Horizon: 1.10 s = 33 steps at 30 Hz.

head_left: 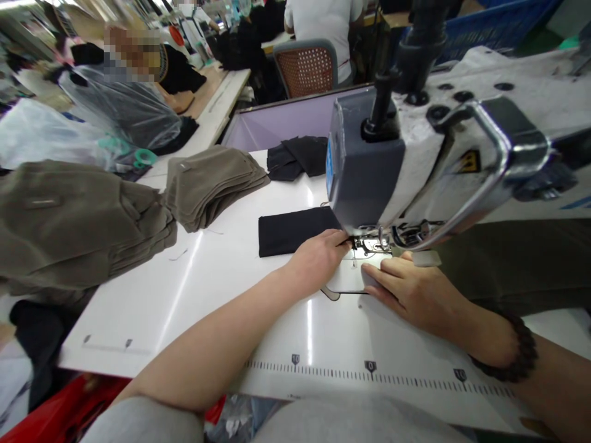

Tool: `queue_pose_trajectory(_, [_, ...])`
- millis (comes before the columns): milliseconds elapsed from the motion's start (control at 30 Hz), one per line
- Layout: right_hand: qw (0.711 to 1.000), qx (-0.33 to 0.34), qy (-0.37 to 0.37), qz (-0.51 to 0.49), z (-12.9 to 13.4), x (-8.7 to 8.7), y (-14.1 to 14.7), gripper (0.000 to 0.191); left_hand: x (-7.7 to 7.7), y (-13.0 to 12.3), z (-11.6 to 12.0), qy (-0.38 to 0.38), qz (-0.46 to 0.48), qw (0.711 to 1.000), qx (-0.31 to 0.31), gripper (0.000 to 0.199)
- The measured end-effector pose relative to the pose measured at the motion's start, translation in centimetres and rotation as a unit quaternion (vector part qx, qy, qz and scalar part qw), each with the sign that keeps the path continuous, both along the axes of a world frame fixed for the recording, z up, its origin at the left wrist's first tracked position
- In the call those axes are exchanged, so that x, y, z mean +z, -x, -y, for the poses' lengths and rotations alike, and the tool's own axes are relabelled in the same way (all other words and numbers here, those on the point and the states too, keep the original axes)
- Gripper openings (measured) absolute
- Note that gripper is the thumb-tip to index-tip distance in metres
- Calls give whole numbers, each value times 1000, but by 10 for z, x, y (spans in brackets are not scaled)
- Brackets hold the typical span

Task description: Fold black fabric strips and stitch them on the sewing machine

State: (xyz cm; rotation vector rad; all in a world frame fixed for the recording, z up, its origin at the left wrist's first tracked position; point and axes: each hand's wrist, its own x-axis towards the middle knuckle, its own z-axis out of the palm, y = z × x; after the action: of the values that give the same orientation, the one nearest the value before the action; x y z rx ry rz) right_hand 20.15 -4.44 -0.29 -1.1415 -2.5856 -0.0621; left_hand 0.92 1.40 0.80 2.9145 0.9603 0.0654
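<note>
Sewing workshop, by all signs; I am at an industrial sewing machine (364,166) on a white table (277,332), ruler marks (332,373) printed along its near edge; olive-brown fabric pieces (212,184) lie stacked to my left; beyond them, another worktable (212,98) and a plastic-bagged bundle (124,111); ahead, a person in a white top (318,31), back towards me, at a chair (305,66); far left is blurred, possibly more work stations.

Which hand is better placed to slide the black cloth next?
Probably the left hand: it is right beside the black cloth. The right hand is farther off, its fingers at the metal plate below the sewing machine.
</note>
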Motion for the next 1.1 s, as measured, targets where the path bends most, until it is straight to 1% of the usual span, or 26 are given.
queue_pose_trajectory(167, [1000, 2, 11, 0, 0, 0, 0, 23, 7, 0, 5, 7, -34, 999, 5, 23])
queue_pose_trajectory(267, [1000, 4, 20, 4, 0, 0, 0, 21, 7, -3, 8, 8, -62, 998, 24, 28])
queue_pose_trajectory(333, [1000, 4, 27, 9, 0, 1, 0, 20, 5, -3, 7, -2, -78, 996, 49, 32])
queue_pose_trajectory(400, [999, 4, 37, 15, -1, 2, 0, 19, 4, 2, 2, -13, -88, 992, 91, 34])
queue_pose_trajectory(433, [999, 3, 44, 16, -1, 3, 0, 19, 6, 8, -2, -12, -90, 988, 124, 35])
queue_pose_trajectory(500, [998, -1, 57, 16, -1, 4, -1, 18, 17, 28, -11, 13, -75, 976, 203, 41])
queue_pose_trajectory(533, [998, -2, 63, 16, -1, 4, -1, 18, 25, 40, -14, 42, -52, 965, 255, 47])
queue_pose_trajectory(567, [998, -2, 66, 17, -1, 5, -1, 18, 35, 53, -16, 68, 1, 954, 290, 53])
queue_pose_trajectory(600, [998, -2, 65, 18, -1, 5, -1, 18, 45, 66, -17, 98, 81, 943, 309, 58])
queue_pose_trajectory(633, [998, -2, 63, 19, -1, 5, -1, 18, 54, 76, -16, 155, 162, 930, 291, 63])
queue_pose_trajectory(667, [998, -1, 60, 20, -1, 5, -1, 18, 60, 84, -13, 173, 189, 925, 281, 64])
queue_pose_trajectory(700, [998, -1, 58, 21, 0, 5, -2, 18, 63, 89, -8, 204, 222, 914, 271, 64])
queue_pose_trajectory(733, [998, -1, 57, 22, 0, 4, -2, 18, 62, 91, -3, 248, 270, 893, 263, 64])
queue_pose_trajectory(767, [998, 1, 58, 24, 0, 4, -2, 19, 58, 91, 2, 267, 304, 875, 266, 64])
queue_pose_trajectory(800, [998, 1, 58, 27, -1, 4, -2, 19, 52, 89, 9, 258, 325, 866, 279, 65])
queue_pose_trajectory(833, [998, 3, 58, 29, -1, 4, -2, 20, 44, 85, 15, 208, 322, 874, 299, 67])
queue_pose_trajectory(867, [998, 4, 56, 30, -1, 4, -2, 21, 35, 80, 21, 133, 293, 894, 311, 66])
queue_pose_trajectory(900, [998, 6, 54, 31, -1, 4, -3, 21, 27, 75, 29, 59, 251, 918, 300, 61])
queue_pose_trajectory(933, [998, 8, 51, 30, 0, 4, -3, 21, 20, 70, 36, 3, 203, 942, 268, 53])
queue_pose_trajectory(967, [998, 10, 48, 28, 0, 4, -3, 21, 15, 64, 44, -27, 155, 964, 215, 43])
queue_pose_trajectory(1000, [999, 14, 46, 24, 0, 4, -4, 22, 11, 58, 52, -33, 113, 982, 150, 35])
queue_pose_trajectory(1033, [999, 18, 44, 19, 1, 4, -4, 22, 8, 53, 60, -32, 78, 992, 91, 29])
queue_pose_trajectory(1067, [999, 23, 41, 14, 1, 4, -4, 22, 5, 48, 66, -32, 52, 997, 45, 26])
queue_pose_trajectory(1100, [999, 30, 39, 9, 2, 4, -4, 23, 3, 43, 70, -37, 37, 998, 20, 26])
